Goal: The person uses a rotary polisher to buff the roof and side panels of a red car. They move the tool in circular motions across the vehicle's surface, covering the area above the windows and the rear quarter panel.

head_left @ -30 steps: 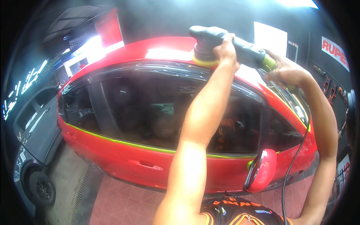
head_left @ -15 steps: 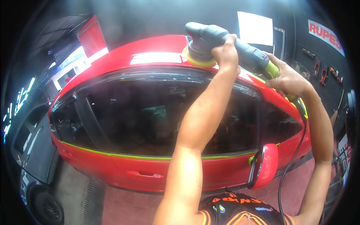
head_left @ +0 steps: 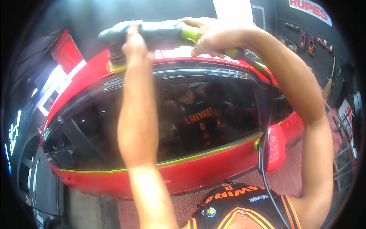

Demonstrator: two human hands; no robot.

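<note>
A grey car polisher [head_left: 161, 35] with a green rear grip lies level above the roof edge of a red car [head_left: 85, 72]. My left hand [head_left: 135, 44] is closed round its front body, just behind the head. On the green grip at the other end, my right hand [head_left: 213, 36] is wrapped with the wrist bent. The yellow pad [head_left: 119, 68] under the head is at the left part of the roof edge, partly hidden by my left arm. Whether it presses on the paint I cannot tell. A black cord [head_left: 267, 179] runs from the grip down past my right side.
Right in front of me are the car's dark side window [head_left: 206, 126] with green tape [head_left: 213, 152] along its lower edge, and a red side mirror [head_left: 275, 149]. Another dark car [head_left: 42, 183] stands at the left. Tools [head_left: 311, 44] hang on the right wall.
Both hands have carried the polisher left along the roof edge, and it now lies more level. My view has shifted, and my reflection shows in the side window.
</note>
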